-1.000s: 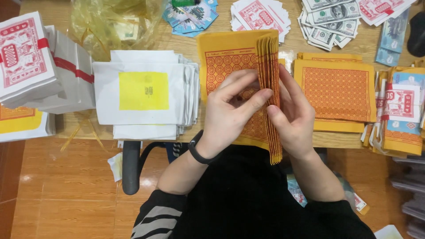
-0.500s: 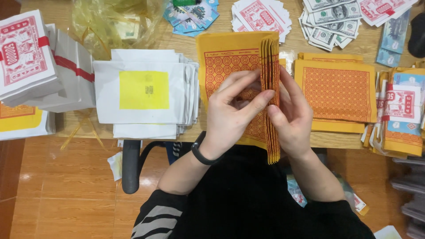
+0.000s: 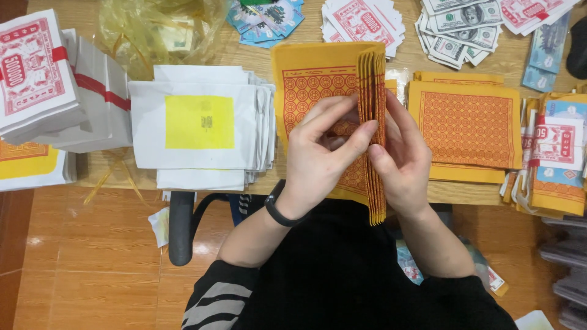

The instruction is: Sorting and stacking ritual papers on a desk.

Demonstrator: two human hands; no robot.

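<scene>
- Yellow sheets with an orange lattice print are held between both hands above the near edge of the table, folded over so that their edges stand in a fanned stack near the middle of the view.
- Left hand is closed on the sheets from the left: its thumb and forefinger pinch the fanned edges, and a black band is worn at the wrist.
- Right hand is closed on the same sheets from the right, with the fingers laid along the far side of the fan and the thumb pressed at the near side.
- Just right of the hands a flat pile of like yellow sheets is laid on the table.
- To the left, white sheets with a yellow square are stacked.
- At the far left, red-banded bundles are seen.
- Along the far edge, banknote-like papers and a clear plastic bag are spread.
</scene>
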